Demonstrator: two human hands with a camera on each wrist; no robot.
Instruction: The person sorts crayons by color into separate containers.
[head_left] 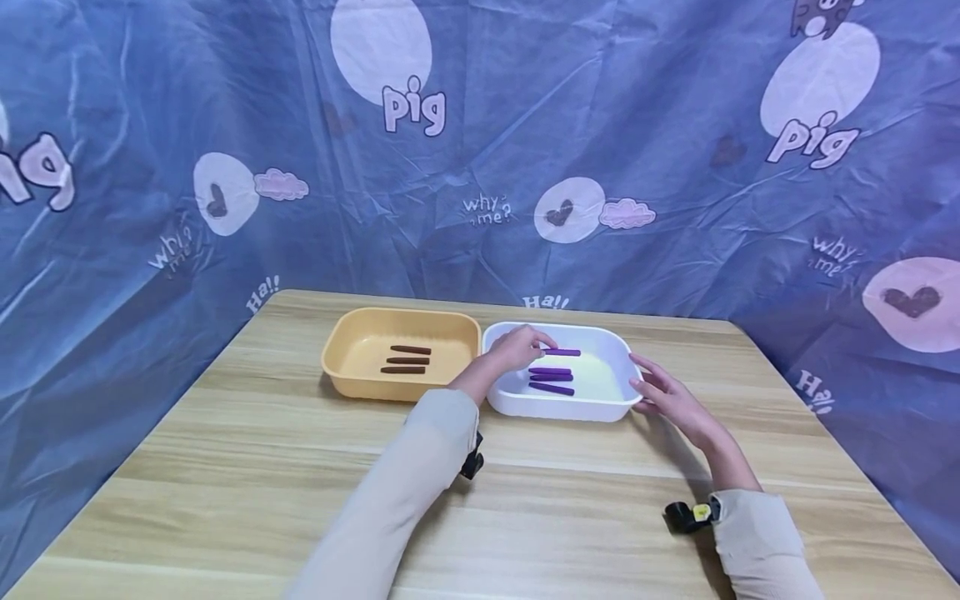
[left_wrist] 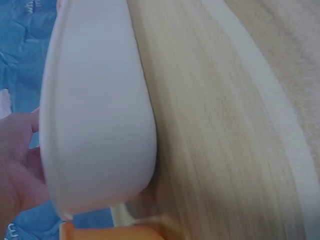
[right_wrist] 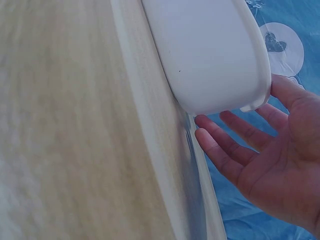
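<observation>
A white tray (head_left: 562, 408) holds several purple crayons (head_left: 551, 388) lying roughly parallel. My left hand (head_left: 519, 347) reaches over its left side and pinches the left end of the farthest purple crayon (head_left: 567, 352). In the left wrist view, the tray's wall (left_wrist: 100, 110) hides the fingertips of the left hand (left_wrist: 20, 160). At the opposite end, my right hand (head_left: 671, 402) holds the tray's rim. The right wrist view has the right hand (right_wrist: 270, 145) with a digit over the rim and other fingers spread along the outer wall (right_wrist: 215, 60).
A yellow tray (head_left: 367, 388) stands close against the white one's left side, with three brown crayons (head_left: 405, 361) in it. Both trays are toward the back of the wooden table (head_left: 555, 517). A blue printed cloth (head_left: 465, 242) hangs behind the table.
</observation>
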